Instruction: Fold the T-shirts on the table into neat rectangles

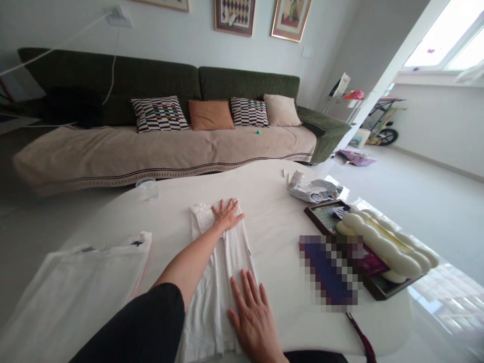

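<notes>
A white garment [215, 282] lies folded into a long narrow strip on the white table [280, 222]. My left hand [228, 214] is stretched out far, open, fingers spread flat on the garment's far end. My right hand [255, 315] is open too, lying flat with fingers apart on the near right part of the same garment. Neither hand grips anything.
Another white garment [71, 287] lies folded at the left of the table. A dark tray [378, 287] with a cream wavy object [385, 242] stands at the right, crumpled packets [312, 190] behind it, a clear cup [148, 188] at the far edge. A green sofa [162, 121] with cushions lies beyond.
</notes>
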{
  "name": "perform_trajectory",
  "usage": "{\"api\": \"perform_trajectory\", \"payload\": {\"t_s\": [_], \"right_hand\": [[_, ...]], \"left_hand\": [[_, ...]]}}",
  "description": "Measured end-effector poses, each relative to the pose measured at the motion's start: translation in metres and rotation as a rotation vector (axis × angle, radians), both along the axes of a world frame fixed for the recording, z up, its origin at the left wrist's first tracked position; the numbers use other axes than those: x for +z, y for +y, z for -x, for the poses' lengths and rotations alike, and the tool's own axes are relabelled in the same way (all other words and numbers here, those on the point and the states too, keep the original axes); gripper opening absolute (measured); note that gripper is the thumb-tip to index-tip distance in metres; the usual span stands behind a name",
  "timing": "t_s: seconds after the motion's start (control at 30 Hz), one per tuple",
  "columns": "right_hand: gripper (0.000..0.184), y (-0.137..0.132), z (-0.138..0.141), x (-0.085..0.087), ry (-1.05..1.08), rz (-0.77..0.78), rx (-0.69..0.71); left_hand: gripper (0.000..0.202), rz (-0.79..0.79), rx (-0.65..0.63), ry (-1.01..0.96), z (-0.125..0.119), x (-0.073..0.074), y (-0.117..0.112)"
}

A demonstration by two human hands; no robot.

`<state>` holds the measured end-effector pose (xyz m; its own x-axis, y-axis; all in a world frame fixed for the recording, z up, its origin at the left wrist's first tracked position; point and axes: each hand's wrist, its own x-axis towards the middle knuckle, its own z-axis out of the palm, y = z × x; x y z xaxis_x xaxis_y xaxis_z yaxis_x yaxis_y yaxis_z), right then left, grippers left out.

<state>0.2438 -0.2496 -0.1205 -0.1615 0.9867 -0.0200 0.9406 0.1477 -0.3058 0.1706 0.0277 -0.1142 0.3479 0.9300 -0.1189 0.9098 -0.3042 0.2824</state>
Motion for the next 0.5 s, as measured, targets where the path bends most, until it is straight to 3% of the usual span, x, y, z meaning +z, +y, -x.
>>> {"api": "perform_trajectory", "payload": {"t_s": [0.13, 0.23, 0.3, 0.37, 0.5], "right_hand": [[0.055, 0.0, 0.001, 0.004, -0.006, 0.002, -0.013], [0.055, 0.0, 0.001, 0.005, -0.015, 0.005, -0.016], [0.055, 0.0, 0.001, 0.005, -0.022, 0.005, -0.017], [0.054, -0.001, 0.001, 0.004, -0.026, -0.008, -0.014], [0.055, -0.001, 0.004, 0.007, -0.023, -0.041, -0.02]], "left_hand": [[0.075, 0.148, -0.051, -0.025, -0.001, 0.024, 0.0], [0.07, 0.086, -0.15, -0.061, 0.015, 0.044, -0.029], [0.068, -0.074, -0.22, -0.104, 0.039, 0.049, -0.074], [0.066, -0.156, -0.282, -0.144, 0.072, 0.045, -0.134], [0.072, -0.065, -0.445, -0.076, 0.137, 0.022, -0.251]]}}
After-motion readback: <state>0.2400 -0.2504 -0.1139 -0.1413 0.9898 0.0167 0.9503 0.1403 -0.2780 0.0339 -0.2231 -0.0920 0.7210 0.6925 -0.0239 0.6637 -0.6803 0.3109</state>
